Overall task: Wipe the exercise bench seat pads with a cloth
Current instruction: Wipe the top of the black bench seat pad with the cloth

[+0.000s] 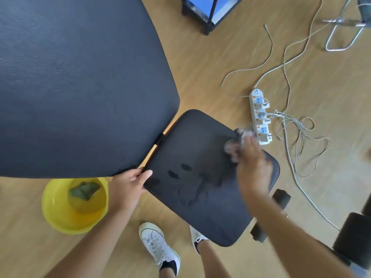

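Observation:
The small black seat pad [202, 173] lies in the middle, with dark wet smears across its near half. The large black back pad [80, 83] fills the upper left. My right hand [251, 159] presses a pale crumpled cloth [239, 139] against the seat pad's far right edge; the hand and cloth are motion-blurred. My left hand [130, 185] grips the seat pad's left corner, thumb on top, beside the gap between the two pads.
A yellow basin [60, 213] with water and a green rag [85, 190] sits on the wooden floor at lower left. A white power strip [260, 117] with tangled cables lies right of the seat. Black foam rollers [281, 197] stand at lower right. My white shoes [156, 243] are below.

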Demonstrator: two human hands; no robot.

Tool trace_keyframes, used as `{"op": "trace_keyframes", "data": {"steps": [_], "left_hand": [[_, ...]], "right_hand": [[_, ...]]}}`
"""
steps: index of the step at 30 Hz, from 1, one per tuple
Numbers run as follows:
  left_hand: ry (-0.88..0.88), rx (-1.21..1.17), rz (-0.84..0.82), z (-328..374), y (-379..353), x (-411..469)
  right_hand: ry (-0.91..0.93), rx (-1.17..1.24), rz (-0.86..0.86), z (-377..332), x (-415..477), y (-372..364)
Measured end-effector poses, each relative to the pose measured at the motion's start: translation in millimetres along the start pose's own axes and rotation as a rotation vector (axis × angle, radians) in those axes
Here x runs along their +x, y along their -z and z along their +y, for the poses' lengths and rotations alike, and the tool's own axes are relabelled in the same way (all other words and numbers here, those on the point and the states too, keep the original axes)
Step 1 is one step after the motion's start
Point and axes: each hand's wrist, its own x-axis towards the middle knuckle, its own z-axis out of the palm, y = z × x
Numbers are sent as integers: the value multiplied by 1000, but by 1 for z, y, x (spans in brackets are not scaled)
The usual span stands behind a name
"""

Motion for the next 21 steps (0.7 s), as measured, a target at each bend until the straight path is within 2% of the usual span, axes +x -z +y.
{"op": "trace_keyframes", "data": {"steps": [1,2,4,5,6,7,9,10,12,13,14,15,17,18,19,20,21], "left_hand": [[-5,5,-12,0,0,1],[-17,8,-25,-1,0,2],[-17,-14,-42,1,2,1],[-19,-26,-39,1,2,1],[-17,-34,-35,1,2,1],[-9,-38,-35,2,2,1],[5,-49,-30,2,2,2],[4,-49,-31,1,2,1],[6,-56,-40,0,4,1],[17,-62,-37,3,5,0],[31,-61,-48,4,7,2],[38,-60,-60,7,8,1],[36,-28,-68,8,11,2],[38,-52,-82,8,11,2],[48,-92,-89,11,11,-1],[70,-151,-112,9,12,-2],[101,-205,-127,10,13,-5]], "right_hand": [[30,126,-39,-13,-28,-19],[169,198,-119,-21,-63,-34],[702,63,-299,-29,-107,-31],[847,8,-359,-18,-101,-25],[843,65,-441,-4,-85,-14],[688,160,-448,3,-61,2],[245,158,-257,10,-16,14],[83,80,-67,5,-5,3],[-52,68,97,-33,-16,-32],[0,96,81,-60,-34,-53],[133,83,53,-81,-56,-69],[307,79,-56,-101,-74,-76],[759,-93,-336,-100,-84,-73],[898,-110,-384,-85,-64,-62],[883,-115,-407,-71,-33,-47],[721,-92,-369,-61,-3,-33],[475,-96,-257,-50,24,-26]]}}
